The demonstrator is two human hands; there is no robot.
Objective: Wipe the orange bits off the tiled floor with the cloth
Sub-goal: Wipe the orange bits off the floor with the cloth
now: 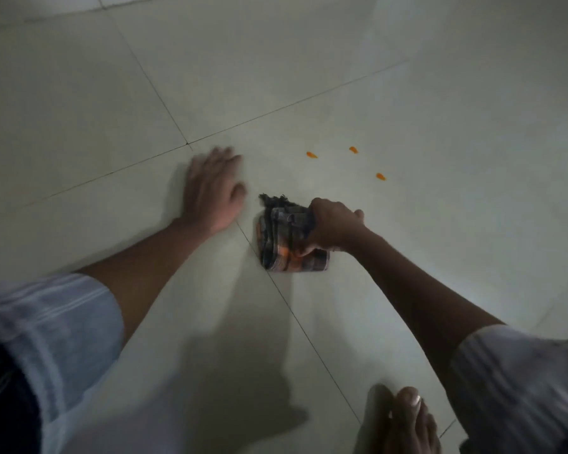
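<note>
Cloth [291, 239], folded and checked, is lying on the tiled floor [309, 77] under my right hand [333, 229], whose fingers are curling round its top edge. My left hand [210, 191] is resting flat beside it, fingers spread, bracing me. Just beyond my right fingers three orange bits [311, 155] are waiting, unwiped. I judge I am starting the wipe; next I need to push forward over them.

Left hand [210, 191] flat on floor [112, 109], cloth [282, 234] just right under right hand [333, 227], three bits [312, 155] beyond
</note>
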